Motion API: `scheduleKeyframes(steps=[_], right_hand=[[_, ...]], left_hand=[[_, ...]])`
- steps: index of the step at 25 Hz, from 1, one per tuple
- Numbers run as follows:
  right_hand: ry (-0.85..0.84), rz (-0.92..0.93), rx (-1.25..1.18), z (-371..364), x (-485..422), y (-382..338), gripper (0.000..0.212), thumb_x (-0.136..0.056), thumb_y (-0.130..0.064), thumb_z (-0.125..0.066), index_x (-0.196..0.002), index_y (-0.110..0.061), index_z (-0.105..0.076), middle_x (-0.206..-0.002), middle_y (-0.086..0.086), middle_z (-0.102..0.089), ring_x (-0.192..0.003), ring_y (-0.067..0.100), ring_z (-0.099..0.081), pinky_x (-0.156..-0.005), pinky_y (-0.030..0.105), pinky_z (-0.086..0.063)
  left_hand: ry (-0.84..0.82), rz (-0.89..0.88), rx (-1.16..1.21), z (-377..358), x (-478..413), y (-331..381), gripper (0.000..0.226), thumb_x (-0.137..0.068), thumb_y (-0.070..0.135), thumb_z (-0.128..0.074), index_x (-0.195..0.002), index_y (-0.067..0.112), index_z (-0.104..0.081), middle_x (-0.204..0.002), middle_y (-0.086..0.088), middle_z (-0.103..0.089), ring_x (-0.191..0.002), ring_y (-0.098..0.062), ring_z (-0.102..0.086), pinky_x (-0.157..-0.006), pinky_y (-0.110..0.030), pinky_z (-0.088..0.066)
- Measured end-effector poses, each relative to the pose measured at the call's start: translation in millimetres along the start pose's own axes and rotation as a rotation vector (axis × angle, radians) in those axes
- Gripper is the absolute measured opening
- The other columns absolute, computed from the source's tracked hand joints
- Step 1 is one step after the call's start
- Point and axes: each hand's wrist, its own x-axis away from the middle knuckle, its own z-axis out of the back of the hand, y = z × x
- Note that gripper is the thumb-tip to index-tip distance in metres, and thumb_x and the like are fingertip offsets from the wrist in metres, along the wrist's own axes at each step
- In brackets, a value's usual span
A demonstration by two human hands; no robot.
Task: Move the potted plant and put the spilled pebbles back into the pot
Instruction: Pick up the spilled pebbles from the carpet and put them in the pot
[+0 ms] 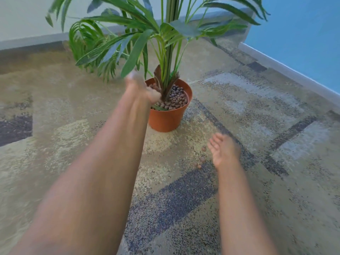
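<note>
An orange plastic pot (165, 120) stands upright on the carpet, holding a green palm-like plant (169, 52) and a fill of brown pebbles (176, 100). My left hand (141, 89) is blurred and hovers over the pot's left rim, fingers curled; whether it holds pebbles is hidden. My right hand (223, 150) rests low over the carpet in front of the pot on its right, fingers together and slightly spread at the tips. A few spilled pebbles (200, 161) lie on the carpet just left of my right hand.
Patterned beige, grey and dark blue carpet (92, 144) covers the floor. A white wall with a grey skirting board (36, 40) runs behind the plant. A blue wall with a white skirting board (287, 70) runs along the right.
</note>
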Motion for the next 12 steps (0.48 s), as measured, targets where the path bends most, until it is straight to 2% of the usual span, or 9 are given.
scheduleKeyframes(steps=[1, 2, 3, 5, 6, 8, 10, 12], right_hand=[[0.028, 0.001, -0.012, 7.8, -3.1, -1.2, 0.038, -0.101, -0.005, -0.041, -0.136, 0.008, -0.046, -0.139, 0.026, -0.052, -0.127, 0.036, -0.053, -0.107, 0.044, -0.045], [0.051, 0.003, -0.024, 16.1, -6.6, -3.7, 0.038, -0.1, -0.004, -0.042, -0.136, 0.008, -0.047, -0.137, 0.025, -0.054, -0.125, 0.035, -0.055, -0.106, 0.044, -0.047], [0.066, 0.011, -0.028, 25.1, -10.8, -6.9, 0.037, -0.1, -0.004, -0.043, -0.133, 0.008, -0.049, -0.133, 0.025, -0.057, -0.12, 0.034, -0.059, -0.103, 0.042, -0.05], [0.068, 0.035, 0.02, 41.2, -17.0, -12.4, 0.025, -0.097, -0.004, -0.05, -0.119, 0.005, -0.06, -0.117, 0.022, -0.067, -0.1, 0.028, -0.07, -0.085, 0.035, -0.059], [0.077, 0.044, 0.11, 48.4, -18.5, -12.6, 0.017, -0.094, -0.002, -0.057, -0.108, 0.001, -0.065, -0.105, 0.019, -0.071, -0.087, 0.024, -0.073, -0.073, 0.03, -0.061], [0.067, 0.07, 0.426, 57.5, -19.7, -7.7, 0.013, -0.086, 0.002, -0.066, -0.097, -0.004, -0.07, -0.091, 0.013, -0.074, -0.071, 0.018, -0.072, -0.062, 0.025, -0.061], [0.0, 0.071, 0.791, 57.5, -18.5, 6.1, 0.012, -0.082, -0.002, -0.073, -0.09, -0.012, -0.073, -0.091, 0.009, -0.074, -0.071, 0.016, -0.07, -0.064, 0.026, -0.06], [-0.087, 0.096, 1.082, 51.1, -13.6, 22.0, 0.013, -0.077, -0.017, -0.08, -0.089, -0.018, -0.074, -0.094, 0.001, -0.074, -0.073, 0.014, -0.069, -0.065, 0.026, -0.057]], left_hand=[[-0.012, -0.006, -0.049, 0.4, 2.0, -0.6, 0.072, -0.099, 0.045, -0.031, -0.152, 0.003, -0.005, -0.155, -0.025, -0.023, -0.135, -0.039, -0.037, -0.11, -0.052, -0.032], [-0.001, -0.018, -0.076, 7.0, 5.6, -4.1, 0.072, -0.099, 0.042, -0.033, -0.152, 0.002, -0.004, -0.158, -0.023, -0.017, -0.141, -0.039, -0.029, -0.111, -0.053, -0.029], [0.03, -0.044, -0.08, 19.2, 8.8, -11.5, 0.071, -0.098, 0.038, -0.036, -0.152, 0.0, -0.009, -0.157, -0.024, -0.019, -0.141, -0.039, -0.029, -0.111, -0.051, -0.03], [0.178, -0.151, -0.124, 51.2, 15.8, -38.0, 0.053, -0.098, 0.029, -0.043, -0.142, -0.002, -0.038, -0.144, -0.024, -0.045, -0.132, -0.034, -0.046, -0.108, -0.043, -0.042], [0.252, -0.196, -0.219, 67.6, 20.8, -55.9, 0.037, -0.098, 0.023, -0.048, -0.127, 0.001, -0.054, -0.129, -0.019, -0.06, -0.12, -0.029, -0.058, -0.1, -0.037, -0.049], [0.312, -0.204, -0.498, 93.8, 28.1, -94.8, 0.011, -0.094, 0.013, -0.057, -0.099, 0.008, -0.065, -0.104, -0.008, -0.07, -0.097, -0.018, -0.067, -0.09, -0.032, -0.055], [0.31, -0.159, -0.69, 114.5, 31.4, -127.1, 0.005, -0.091, 0.008, -0.059, -0.092, 0.009, -0.065, -0.096, -0.005, -0.069, -0.089, -0.017, -0.066, -0.087, -0.032, -0.057], [0.29, -0.144, -0.769, 129.4, 29.4, -148.2, 0.006, -0.091, 0.008, -0.06, -0.091, 0.012, -0.064, -0.095, -0.005, -0.069, -0.088, -0.018, -0.067, -0.083, -0.032, -0.058]])
